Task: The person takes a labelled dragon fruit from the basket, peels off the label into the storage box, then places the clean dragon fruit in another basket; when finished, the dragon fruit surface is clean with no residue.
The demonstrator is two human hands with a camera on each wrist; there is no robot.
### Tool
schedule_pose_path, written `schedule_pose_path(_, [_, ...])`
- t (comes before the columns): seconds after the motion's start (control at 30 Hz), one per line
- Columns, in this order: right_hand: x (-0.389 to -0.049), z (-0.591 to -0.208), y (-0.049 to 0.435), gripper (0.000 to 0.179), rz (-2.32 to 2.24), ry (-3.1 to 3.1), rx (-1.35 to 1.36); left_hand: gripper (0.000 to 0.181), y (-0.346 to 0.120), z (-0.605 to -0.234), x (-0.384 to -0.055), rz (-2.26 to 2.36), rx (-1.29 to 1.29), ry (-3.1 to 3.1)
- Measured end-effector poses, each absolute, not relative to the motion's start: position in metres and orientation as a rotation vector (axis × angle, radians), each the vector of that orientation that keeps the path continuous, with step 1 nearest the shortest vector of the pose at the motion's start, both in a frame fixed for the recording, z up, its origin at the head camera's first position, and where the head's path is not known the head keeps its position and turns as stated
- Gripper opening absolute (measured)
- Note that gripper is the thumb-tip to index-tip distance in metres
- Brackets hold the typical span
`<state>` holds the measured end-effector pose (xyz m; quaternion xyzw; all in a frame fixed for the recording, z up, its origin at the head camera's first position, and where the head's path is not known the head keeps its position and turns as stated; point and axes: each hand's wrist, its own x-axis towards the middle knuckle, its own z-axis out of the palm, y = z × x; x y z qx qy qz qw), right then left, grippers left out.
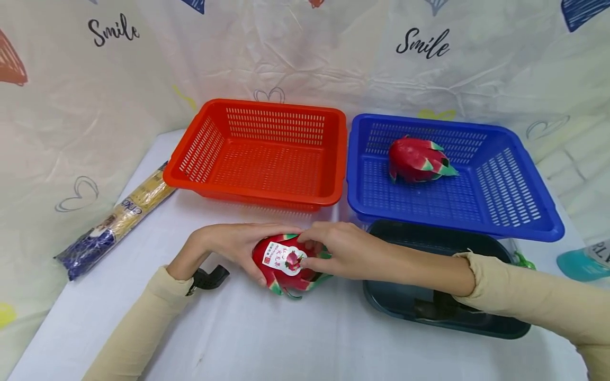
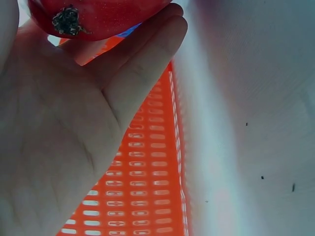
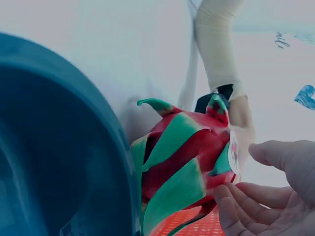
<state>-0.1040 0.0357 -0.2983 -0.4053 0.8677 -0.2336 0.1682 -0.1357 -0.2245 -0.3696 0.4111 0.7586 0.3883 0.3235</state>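
Observation:
Near the middle of the table, in the head view, a red dragon fruit (image 1: 259, 255) with green scale tips lies on its side. A white printed label (image 1: 281, 258) is on its upper face. My left hand (image 1: 233, 243) grips the fruit's left end, thumb on the near side and fingers on the far side. From the right, my right hand (image 1: 345, 248) reaches over the label's right edge. The right wrist view shows its fingertips (image 3: 224, 191) touching the fruit beside the label, with the thumb held apart. The left wrist view shows the fruit's stem end above my palm.
Behind the hands stand a red basket (image 1: 257, 198) and a blue basket (image 1: 452, 225), which holds another dragon fruit (image 1: 416, 159). A dark green basin (image 1: 391, 307) with dark items lies under my right forearm. A spaghetti packet (image 1: 126, 211) is at left, a turquoise container (image 1: 579, 264) at right.

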Motion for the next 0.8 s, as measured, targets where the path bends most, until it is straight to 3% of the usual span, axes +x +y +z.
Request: schedule_pose_path(0.8, [-0.107,-0.307,0.023,0.031,-0.869,2.336,-1.102,0.095,-0.225,-0.366,-0.134,1.01,1.091,1.997])
